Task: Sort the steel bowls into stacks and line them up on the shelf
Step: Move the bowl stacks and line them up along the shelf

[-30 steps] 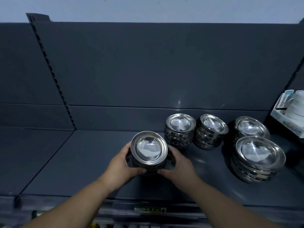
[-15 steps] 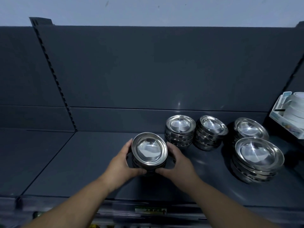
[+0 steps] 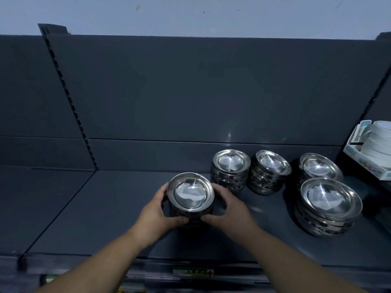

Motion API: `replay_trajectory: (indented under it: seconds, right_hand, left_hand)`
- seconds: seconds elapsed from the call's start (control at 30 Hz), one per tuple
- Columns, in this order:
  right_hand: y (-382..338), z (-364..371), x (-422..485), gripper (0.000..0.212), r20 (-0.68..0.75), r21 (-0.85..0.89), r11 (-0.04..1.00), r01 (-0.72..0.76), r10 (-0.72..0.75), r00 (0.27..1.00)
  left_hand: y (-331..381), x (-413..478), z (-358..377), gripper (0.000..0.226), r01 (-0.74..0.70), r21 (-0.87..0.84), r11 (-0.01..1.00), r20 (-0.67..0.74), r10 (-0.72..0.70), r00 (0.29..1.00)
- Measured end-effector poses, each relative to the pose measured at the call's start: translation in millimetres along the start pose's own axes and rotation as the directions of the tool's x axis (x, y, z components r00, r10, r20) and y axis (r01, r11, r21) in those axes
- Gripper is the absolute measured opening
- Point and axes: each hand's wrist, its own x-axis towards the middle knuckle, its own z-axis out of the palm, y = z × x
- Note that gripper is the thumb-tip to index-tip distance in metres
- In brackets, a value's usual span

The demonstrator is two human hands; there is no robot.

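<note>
A pale blue-grey wall [image 3: 211, 13], flecked with a few small dark marks, rises above a run of dark metal back panels [image 3: 211, 87]. A slotted upright [image 3: 63, 85] with a row of notches slants down the left side between two panel sections; a second upright [image 3: 378, 85] edges the right. At far right a white box with a blue-green printed rim [image 3: 359, 159] sits tilted, holding a stack of white dishes [image 3: 378, 140]. Along the lower front edge, a small label strip with a red mark [image 3: 193, 273] is fixed, its print too blurred to read.
</note>
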Motion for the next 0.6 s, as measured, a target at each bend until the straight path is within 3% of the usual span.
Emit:
replay_trajectory:
  seconds: [0.23, 0.43, 0.6]
  right_hand:
    - [-1, 1, 0, 0.096, 0.022, 0.008, 1.000, -0.001, 0.001, 1.000]
    - [4, 2, -5, 0.086, 0.050, 0.022, 0.999, -0.023, 0.022, 0.999]
    - [1, 4, -10, 0.087, 0.036, -0.031, 1.000, -0.002, 0.003, 0.999]
  left_hand:
    - [9, 0, -5, 0.129, -0.023, -0.015, 1.000, -0.042, 0.022, 0.999]
    - [21, 3, 0, 0.117, -0.080, 0.155, 0.985, -0.050, 0.088, 0.995]
    - [16, 1, 1, 0.110, -0.062, 0.124, 0.990, -0.093, 0.074, 0.993]
